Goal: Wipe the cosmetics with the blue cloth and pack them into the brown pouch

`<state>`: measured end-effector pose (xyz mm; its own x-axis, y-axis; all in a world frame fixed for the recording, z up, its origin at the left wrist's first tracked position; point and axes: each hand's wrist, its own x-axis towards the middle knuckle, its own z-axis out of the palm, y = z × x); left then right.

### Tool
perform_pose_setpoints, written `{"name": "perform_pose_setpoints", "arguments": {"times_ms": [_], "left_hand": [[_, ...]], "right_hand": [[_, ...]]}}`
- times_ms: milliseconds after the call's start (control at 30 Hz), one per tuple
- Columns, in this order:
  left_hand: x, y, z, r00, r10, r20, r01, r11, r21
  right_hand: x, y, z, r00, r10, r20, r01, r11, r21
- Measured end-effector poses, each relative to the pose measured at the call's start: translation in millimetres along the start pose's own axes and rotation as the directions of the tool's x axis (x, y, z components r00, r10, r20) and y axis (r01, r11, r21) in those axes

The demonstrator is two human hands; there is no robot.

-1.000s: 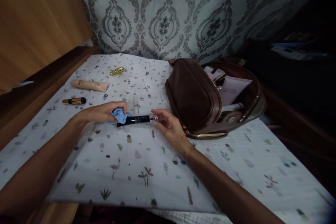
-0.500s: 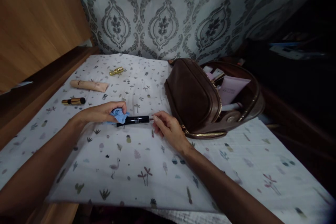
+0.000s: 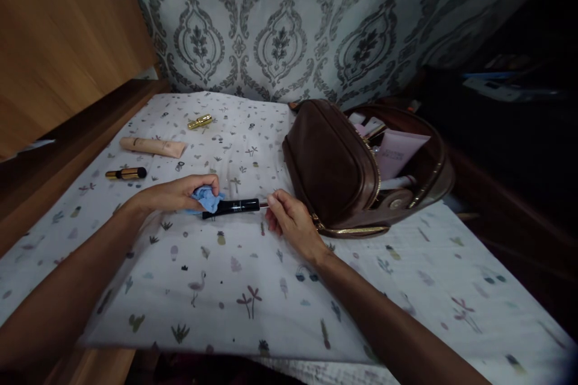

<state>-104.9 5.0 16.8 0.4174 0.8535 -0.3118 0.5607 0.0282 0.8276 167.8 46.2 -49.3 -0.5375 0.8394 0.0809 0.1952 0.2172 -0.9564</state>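
"So, what do the hands have hold of?"

"The left hand (image 3: 178, 192) is closed around a crumpled blue cloth (image 3: 206, 198), which wraps one end of a black tube (image 3: 237, 207). The right hand (image 3: 292, 219) has its thumb and forefinger pinched on the narrow tip (image 3: 264, 205) at the other end."

"Where does the tube sit, then?"

"Between the two hands, lying roughly level, near the middle of the tabletop (image 3: 203, 319). I can't tell whether it touches the printed covering underneath."

"And around it?"

"Just beyond the right hand there's a brown bag (image 3: 327, 156), gaping open, with a pale pink tube (image 3: 400, 153) leaning among other items inside."

"Anything on the left?"

"Three things, set apart from each other: a gold-and-black stick (image 3: 126, 174) near the left wrist, a beige tube (image 3: 152, 147) behind that, and a small gold case (image 3: 199, 122) farthest back."
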Motion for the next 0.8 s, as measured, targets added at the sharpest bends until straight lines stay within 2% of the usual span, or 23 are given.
{"name": "perform_pose_setpoints", "arguments": {"times_ms": [100,167,267,333,367,433,533,633,800], "left_hand": [[-2.0,-2.8,-4.4,0.999,0.002,-0.039,0.0,1.0,0.029],[-3.5,-3.6,-6.5,0.991,0.024,-0.133,-0.018,0.999,0.046],[-4.0,1.5,0.3,0.942,0.099,-0.321,-0.077,0.994,0.083],[-2.2,9.5,13.1,0.906,0.179,-0.383,-0.145,0.983,0.117],[-0.8,14.2,20.9,0.903,0.21,-0.374,-0.172,0.976,0.132],[2.3,22.7,35.8,0.929,0.238,-0.284,-0.198,0.967,0.161],[5.1,28.5,46.3,0.967,0.211,-0.139,-0.18,0.961,0.208],[3.7,25.8,38.9,0.982,0.168,-0.089,-0.147,0.969,0.199],[-1.2,17.5,18.3,0.995,0.088,0.035,-0.091,0.993,0.072]], "right_hand": [[0.5,0.2,1.4,1.0,0.006,-0.01,-0.005,0.996,0.087],[0.5,-1.3,2.4,1.0,-0.007,-0.007,0.008,0.984,0.177],[-0.2,-4.9,3.7,0.999,-0.04,0.004,0.038,0.96,0.276],[-0.8,-6.9,4.4,0.998,-0.064,0.011,0.057,0.949,0.311],[-1.2,-7.5,4.7,0.997,-0.076,0.015,0.067,0.945,0.32],[-1.7,-8.0,5.4,0.995,-0.099,0.025,0.085,0.94,0.329],[-2.2,-7.5,6.5,0.992,-0.116,0.045,0.093,0.935,0.343],[-2.5,-7.6,6.6,0.991,-0.123,0.047,0.099,0.931,0.352],[-1.3,-10.2,1.9,0.995,-0.099,-0.006,0.096,0.945,0.314]]}}
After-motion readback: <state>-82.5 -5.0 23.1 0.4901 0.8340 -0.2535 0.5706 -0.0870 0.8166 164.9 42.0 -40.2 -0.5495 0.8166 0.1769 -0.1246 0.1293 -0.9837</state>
